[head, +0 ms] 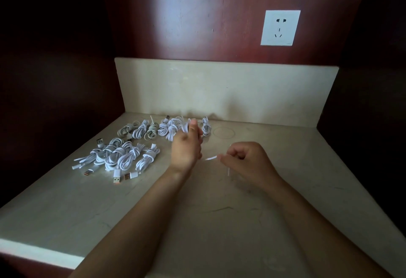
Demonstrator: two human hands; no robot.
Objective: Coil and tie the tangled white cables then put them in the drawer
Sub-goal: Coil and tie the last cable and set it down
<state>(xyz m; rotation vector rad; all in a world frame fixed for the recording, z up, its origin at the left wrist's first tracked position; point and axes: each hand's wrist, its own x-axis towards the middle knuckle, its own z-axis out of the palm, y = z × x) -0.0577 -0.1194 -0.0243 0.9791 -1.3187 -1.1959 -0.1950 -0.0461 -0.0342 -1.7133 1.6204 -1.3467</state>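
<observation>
The left hand (186, 148) is gripping a small coil of white cable (184, 130), its fingers curling round the loops and its thumb standing up, just above the desk (219, 222). The right hand (247, 161) is pinching the loose tail of that same cable between curled fingers, and a short white stretch is showing between the two hands. Both hands are blurring, so the exact finger placement is hard to read. In my judgement the person is wrapping the tail round the coil to tie it off.

Most of the coiling is looking done. Left of the hands, the near bundles (123, 156) are lying on the desk. The far bundles (153, 129) are sitting in a row close to the backsplash (219, 88), just beyond the left hand. Each is looking like a tight hank, cinched at the middle with its own wrap, and plugs (117, 177) are sticking out at the near side. No tangled heap is showing anywhere. The drawer is not appearing in view, so stowing every bundle is what is remaining, as far as I can judge.
</observation>
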